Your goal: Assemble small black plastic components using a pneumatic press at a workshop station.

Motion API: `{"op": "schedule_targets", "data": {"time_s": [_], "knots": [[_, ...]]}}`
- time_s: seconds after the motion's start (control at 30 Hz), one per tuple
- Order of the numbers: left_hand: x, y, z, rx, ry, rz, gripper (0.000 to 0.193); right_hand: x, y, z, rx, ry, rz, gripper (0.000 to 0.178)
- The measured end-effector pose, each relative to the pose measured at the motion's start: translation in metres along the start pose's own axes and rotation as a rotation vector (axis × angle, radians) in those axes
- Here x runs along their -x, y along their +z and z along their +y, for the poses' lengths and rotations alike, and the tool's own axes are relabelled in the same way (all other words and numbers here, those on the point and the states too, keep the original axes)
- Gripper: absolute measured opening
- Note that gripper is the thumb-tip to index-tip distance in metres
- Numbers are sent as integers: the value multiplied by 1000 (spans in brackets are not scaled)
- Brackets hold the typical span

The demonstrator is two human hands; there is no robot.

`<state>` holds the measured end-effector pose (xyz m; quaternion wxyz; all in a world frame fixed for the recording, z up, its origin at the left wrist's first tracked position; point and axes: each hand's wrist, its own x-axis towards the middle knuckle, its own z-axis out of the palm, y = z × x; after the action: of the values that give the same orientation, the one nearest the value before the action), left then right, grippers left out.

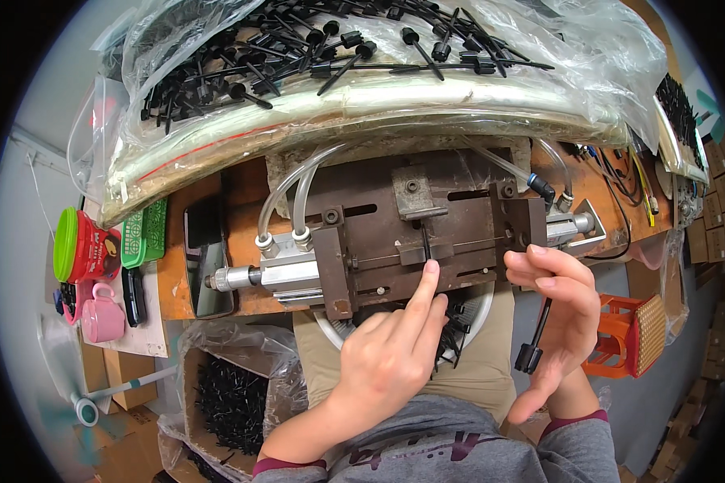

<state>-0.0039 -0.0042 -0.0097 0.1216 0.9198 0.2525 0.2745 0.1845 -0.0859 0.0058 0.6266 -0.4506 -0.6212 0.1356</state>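
Observation:
My left hand (pixel 388 354) reaches in from below with its index finger stretched out. That fingertip rests on the near end of a thin black rod (pixel 427 240) lying in the small metal holder at the middle of a brown clamping fixture (pixel 370 189). The other fingers bend loosely, and I see nothing held in them. To the right of the fixture, my right hand (pixel 568 314) is raised with its fingers curved. A black capped rod (pixel 529 358) hangs from it, cap downward; its upper end is hidden behind the fingers.
Silver air cylinders (pixel 290 278) with clear hoses flank the fixture. Beyond lies a plastic-covered heap of black capped rods (pixel 330 52). A phone (pixel 209 258), green basket (pixel 143 233) and pink mug (pixel 103 314) stand left. Below are a box of black parts (pixel 229 402) and, right, an orange stool (pixel 620 334).

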Motion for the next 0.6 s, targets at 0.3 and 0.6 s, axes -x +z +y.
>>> {"op": "schedule_targets", "data": {"time_s": [0.3, 0.6], "knots": [[-10, -7, -4, -78, 22, -29, 30, -4, -8, -5, 208, 11, -125, 46], [-99, -62, -28, 100, 159, 321, 21, 6, 21, -7, 561, 31, -340, 30]]}}
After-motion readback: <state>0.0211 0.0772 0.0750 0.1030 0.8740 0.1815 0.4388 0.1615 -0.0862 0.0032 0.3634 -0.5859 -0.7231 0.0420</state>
